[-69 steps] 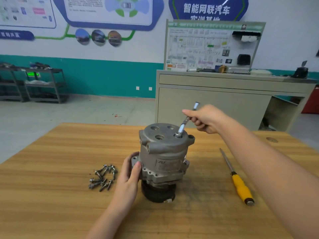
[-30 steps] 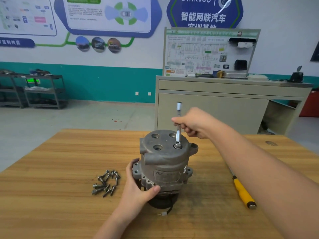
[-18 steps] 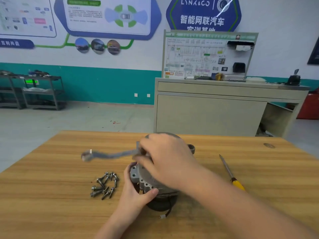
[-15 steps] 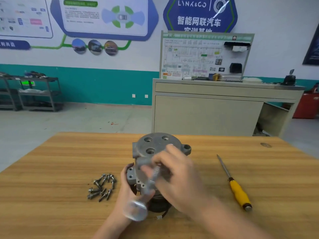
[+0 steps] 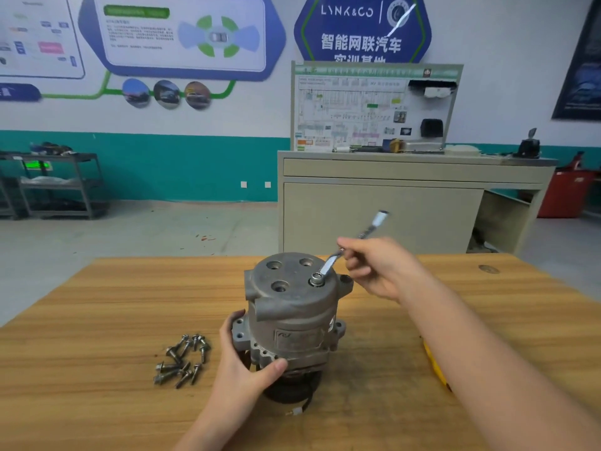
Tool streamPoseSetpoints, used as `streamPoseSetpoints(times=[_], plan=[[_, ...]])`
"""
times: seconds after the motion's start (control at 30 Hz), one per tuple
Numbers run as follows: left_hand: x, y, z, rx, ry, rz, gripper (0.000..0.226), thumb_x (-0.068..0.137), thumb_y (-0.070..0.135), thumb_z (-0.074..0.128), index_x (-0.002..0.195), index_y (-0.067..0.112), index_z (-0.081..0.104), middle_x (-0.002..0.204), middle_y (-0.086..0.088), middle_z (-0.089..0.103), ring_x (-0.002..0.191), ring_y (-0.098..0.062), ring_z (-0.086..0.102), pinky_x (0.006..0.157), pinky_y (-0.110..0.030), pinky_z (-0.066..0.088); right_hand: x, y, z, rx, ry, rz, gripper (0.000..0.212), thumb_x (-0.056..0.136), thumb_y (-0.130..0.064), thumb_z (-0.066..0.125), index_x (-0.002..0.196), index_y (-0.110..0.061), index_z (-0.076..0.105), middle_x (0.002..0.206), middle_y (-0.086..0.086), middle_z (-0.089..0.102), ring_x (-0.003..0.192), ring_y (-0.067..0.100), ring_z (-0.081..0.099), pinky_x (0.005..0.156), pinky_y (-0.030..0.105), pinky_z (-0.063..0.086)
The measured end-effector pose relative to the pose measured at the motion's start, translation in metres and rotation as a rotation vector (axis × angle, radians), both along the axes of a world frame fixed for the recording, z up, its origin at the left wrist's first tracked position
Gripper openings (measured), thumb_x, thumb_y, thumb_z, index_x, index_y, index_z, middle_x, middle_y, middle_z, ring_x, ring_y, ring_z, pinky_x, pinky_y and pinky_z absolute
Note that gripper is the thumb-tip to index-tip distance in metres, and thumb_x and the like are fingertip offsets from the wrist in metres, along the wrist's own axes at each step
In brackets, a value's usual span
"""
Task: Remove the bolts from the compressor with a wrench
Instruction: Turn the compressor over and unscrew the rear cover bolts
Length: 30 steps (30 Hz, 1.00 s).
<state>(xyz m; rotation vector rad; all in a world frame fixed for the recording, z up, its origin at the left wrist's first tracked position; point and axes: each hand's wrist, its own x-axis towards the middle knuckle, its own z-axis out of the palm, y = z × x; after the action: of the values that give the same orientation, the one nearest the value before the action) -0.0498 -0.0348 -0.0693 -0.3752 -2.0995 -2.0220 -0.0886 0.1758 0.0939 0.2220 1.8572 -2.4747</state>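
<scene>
Head view: left hand (image 5: pixel 242 366) grasps the compressor (image 5: pixel 292 317) base; right hand (image 5: pixel 374 268) pinches a wrench (image 5: pixel 328 266) seated on a top bolt (image 5: pixel 314 280). Loose bolts (image 5: pixel 182 359) lie left.

Compressor (image 5: pixel 292 317) stands upright on the wooden desk (image 5: pixel 97 320). Left hand (image 5: pixel 244 362) grips its lower flange. Right hand (image 5: pixel 377 268) holds the wrench (image 5: pixel 349 247), ring end seated on a bolt (image 5: pixel 314 279) in the top face. Loose bolts (image 5: pixel 182 359) lie near the left hand. Yellow screwdriver handle (image 5: pixel 434 362) shows partly behind the right forearm.
</scene>
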Motion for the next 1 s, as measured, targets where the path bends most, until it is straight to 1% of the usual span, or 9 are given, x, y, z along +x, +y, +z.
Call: streamPoseSetpoints(times=[0.13, 0.23, 0.33, 0.4, 0.5, 0.57, 0.77, 0.9, 1.0], plan=[[0.001, 0.001, 0.003, -0.007, 0.0, 0.001, 0.096, 0.049, 0.045, 0.091, 0.121, 0.048, 0.028, 0.113, 0.02, 0.061, 0.1, 0.022, 0.056, 0.073, 0.004, 0.039, -0.022, -0.047, 0.026, 0.788, 0.109, 0.064, 0.014, 0.09, -0.011, 0.062, 0.08, -0.003, 0.061, 0.05, 0.001, 0.053, 0.035, 0.008, 0.045, 0.031, 0.015, 0.029], [0.001, -0.002, 0.006, 0.003, -0.037, 0.008, 0.096, 0.041, 0.054, 0.083, 0.118, 0.051, 0.026, 0.12, 0.018, 0.054, 0.1, 0.024, 0.053, 0.073, 0.004, 0.039, -0.008, -0.091, 0.031, 1.45, 0.414, 0.123, 0.014, 0.09, -0.019, 0.061, 0.096, -0.008, 0.066, 0.077, 0.006, 0.063, 0.068, 0.021, 0.06, 0.058, 0.025, 0.051], [-0.004, -0.003, 0.005, 0.017, -0.037, 0.043, 0.097, 0.04, 0.055, 0.08, 0.121, 0.047, 0.027, 0.12, 0.018, 0.05, 0.094, 0.03, 0.05, 0.07, 0.006, 0.038, 0.033, -0.119, 0.007, 1.71, 0.803, 0.058, 0.01, 0.091, -0.023, 0.061, 0.1, -0.018, 0.062, 0.083, -0.001, 0.054, 0.084, 0.023, 0.059, 0.061, 0.03, 0.039], [-0.008, -0.003, 0.004, -0.031, 0.007, 0.085, 0.108, 0.045, 0.062, 0.076, 0.137, 0.033, 0.027, 0.125, 0.02, 0.045, 0.1, 0.034, 0.042, 0.074, 0.008, 0.034, 0.059, -0.116, -0.016, 1.565, 1.039, -0.07, 0.018, 0.092, -0.036, 0.059, 0.096, -0.019, 0.055, 0.085, -0.003, 0.045, 0.081, 0.017, 0.05, 0.06, 0.03, 0.035], [-0.011, -0.003, -0.001, -0.096, 0.013, 0.044, 0.105, 0.063, 0.062, 0.078, 0.144, 0.017, 0.028, 0.136, 0.002, 0.048, 0.113, 0.023, 0.044, 0.085, 0.005, 0.033, 0.081, -0.093, -0.041, 1.144, 1.107, -0.165, 0.023, 0.088, -0.041, 0.059, 0.081, -0.019, 0.057, 0.08, -0.008, 0.044, 0.069, 0.004, 0.041, 0.061, 0.016, 0.034], [-0.007, -0.003, -0.001, -0.062, -0.026, -0.011, 0.099, 0.062, 0.044, 0.088, 0.14, 0.032, 0.028, 0.135, -0.002, 0.054, 0.113, 0.012, 0.054, 0.083, 0.0, 0.039, 0.086, -0.071, -0.055, 0.708, 1.058, -0.16, 0.018, 0.086, -0.037, 0.062, 0.073, -0.024, 0.061, 0.075, -0.014, 0.048, 0.066, -0.001, 0.045, 0.063, 0.01, 0.036], [-0.001, 0.005, 0.007, 0.043, -0.021, 0.02, 0.111, 0.027, 0.061, 0.09, 0.12, 0.05, 0.03, 0.124, 0.011, 0.052, 0.097, 0.022, 0.056, 0.072, 0.002, 0.042, 0.067, -0.012, -0.066, -0.055, 0.596, -0.208, 0.021, 0.088, -0.034, 0.061, 0.074, -0.022, 0.072, 0.058, -0.003, 0.056, 0.046, 0.01, 0.048, 0.042, 0.019, 0.037], [-0.001, 0.003, 0.004, 0.034, -0.035, 0.043, 0.109, 0.027, 0.057, 0.088, 0.119, 0.051, 0.03, 0.122, 0.014, 0.051, 0.098, 0.018, 0.057, 0.072, 0.0, 0.043, 0.016, 0.013, -0.037, -0.038, 0.241, -0.147, 0.018, 0.092, -0.017, 0.061, 0.081, -0.004, 0.064, 0.048, -0.001, 0.05, 0.034, 0.008, 0.039, 0.032, 0.016, 0.025], [0.0, 0.003, 0.005, 0.001, -0.036, 0.047, 0.114, 0.027, 0.059, 0.087, 0.123, 0.05, 0.027, 0.125, 0.017, 0.048, 0.104, 0.01, 0.053, 0.074, -0.004, 0.042, -0.011, 0.006, 0.0, 0.284, 0.097, -0.007, 0.017, 0.093, -0.011, 0.06, 0.082, 0.001, 0.062, 0.043, -0.003, 0.051, 0.031, 0.005, 0.038, 0.029, 0.015, 0.023]])
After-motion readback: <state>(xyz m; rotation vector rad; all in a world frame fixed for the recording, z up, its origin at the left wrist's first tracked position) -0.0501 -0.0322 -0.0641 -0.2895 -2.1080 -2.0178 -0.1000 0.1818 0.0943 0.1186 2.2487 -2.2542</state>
